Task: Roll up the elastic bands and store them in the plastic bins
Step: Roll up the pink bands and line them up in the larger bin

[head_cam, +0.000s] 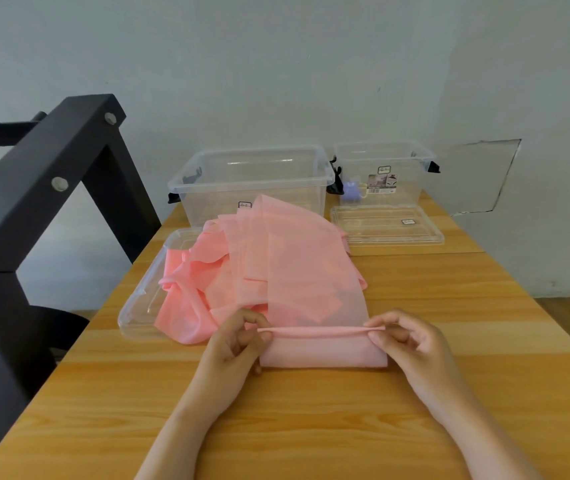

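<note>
Worktop: pale wood, running away from the person to a grey wall.

Large bin: clear plastic, open, at the far end of the worktop.

Small bin: clear, open, just right of the large bin, with their black latches nearly touching. A small purple object shows through its wall; what it is cannot be told.

Small lid: flat on the worktop, right of the large bin and nearer the person.

Pile of pink elastic bands: a loose heap directly on the near side of the large bin, lying partly on a big lid that rests flat on the worktop.

Band: one pink strip runs from the pile toward the person. A narrow roll crosses its width, and a flat stretch of it lies nearer still.

Left hand: grip clamped on the roll's left end, pinched between thumb and fingers.

Right hand: grip likewise pinching the roll's right end.

Black frame: bolted beams, left of the large bin, beside the worktop's edge.
</note>
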`<state>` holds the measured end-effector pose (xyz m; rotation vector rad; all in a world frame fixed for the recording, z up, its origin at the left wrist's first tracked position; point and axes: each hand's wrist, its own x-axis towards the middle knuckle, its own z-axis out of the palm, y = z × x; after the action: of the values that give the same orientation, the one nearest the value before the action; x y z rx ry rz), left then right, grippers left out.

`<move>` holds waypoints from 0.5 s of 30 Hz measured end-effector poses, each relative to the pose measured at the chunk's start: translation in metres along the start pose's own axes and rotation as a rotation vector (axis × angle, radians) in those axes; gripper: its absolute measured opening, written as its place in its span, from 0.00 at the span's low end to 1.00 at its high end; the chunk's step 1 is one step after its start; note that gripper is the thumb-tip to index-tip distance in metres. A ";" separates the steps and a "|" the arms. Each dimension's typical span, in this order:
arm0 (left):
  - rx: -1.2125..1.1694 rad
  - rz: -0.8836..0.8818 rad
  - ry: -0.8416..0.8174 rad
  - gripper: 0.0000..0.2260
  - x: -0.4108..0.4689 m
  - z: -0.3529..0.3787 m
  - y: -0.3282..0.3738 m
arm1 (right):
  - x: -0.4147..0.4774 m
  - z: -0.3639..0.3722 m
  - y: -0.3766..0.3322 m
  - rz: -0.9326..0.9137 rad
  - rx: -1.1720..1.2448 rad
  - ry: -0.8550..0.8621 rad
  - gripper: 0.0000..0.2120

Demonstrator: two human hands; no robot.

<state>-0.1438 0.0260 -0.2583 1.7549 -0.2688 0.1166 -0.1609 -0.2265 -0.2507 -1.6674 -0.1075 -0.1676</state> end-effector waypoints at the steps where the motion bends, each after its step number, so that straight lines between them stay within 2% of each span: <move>1: -0.010 -0.013 -0.003 0.01 0.000 0.000 0.000 | 0.000 0.000 0.000 0.010 0.022 0.002 0.11; 3: -0.058 -0.048 -0.021 0.01 0.000 -0.002 -0.001 | 0.000 -0.001 0.000 0.036 0.054 -0.001 0.12; 9: -0.152 -0.091 -0.039 0.13 -0.001 -0.005 0.002 | 0.000 -0.002 -0.002 0.064 0.092 -0.008 0.06; 13: -0.095 -0.071 -0.027 0.05 -0.002 -0.002 0.002 | 0.000 0.000 -0.001 0.076 0.051 0.006 0.06; 15: -0.084 -0.082 -0.022 0.08 -0.003 -0.001 0.001 | 0.000 0.000 0.001 0.094 0.056 0.006 0.10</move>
<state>-0.1468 0.0274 -0.2575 1.6820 -0.2138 0.0263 -0.1606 -0.2266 -0.2512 -1.6124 -0.0286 -0.0971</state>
